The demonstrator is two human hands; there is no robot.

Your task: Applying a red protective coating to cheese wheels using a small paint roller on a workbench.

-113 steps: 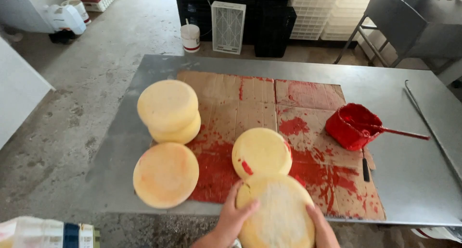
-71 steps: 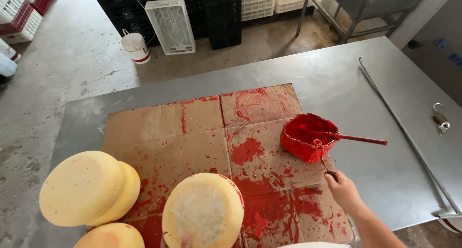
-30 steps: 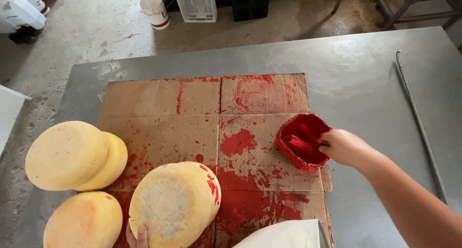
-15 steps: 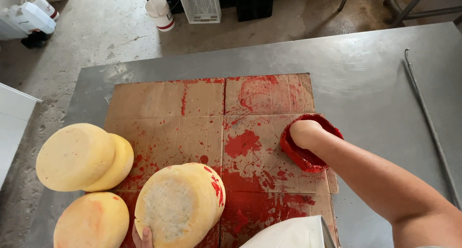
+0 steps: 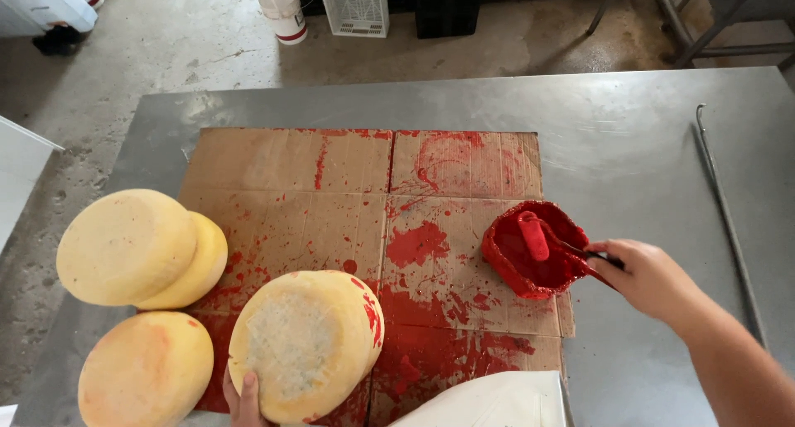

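Note:
My left hand (image 5: 243, 396) grips the lower edge of a yellow cheese wheel (image 5: 305, 342), tilted up on the red-stained cardboard (image 5: 331, 195); red smears mark its right rim. My right hand (image 5: 650, 278) holds the handle of a small paint roller (image 5: 534, 235), whose red-coated head rests in the red tray (image 5: 530, 249) at the cardboard's right side. The tray is coated with red paint inside.
Two stacked cheese wheels (image 5: 137, 246) sit at the left, another wheel (image 5: 145, 371) below them. A long metal rod (image 5: 729, 220) lies on the steel table (image 5: 646, 129) at right. A white sheet (image 5: 489, 402) lies at the front edge. A bucket (image 5: 283, 13) and crates stand on the floor behind.
My right hand reached to the red tray, gripped the roller handle and drew back to the right. The left hand keeps the wheel tilted up.

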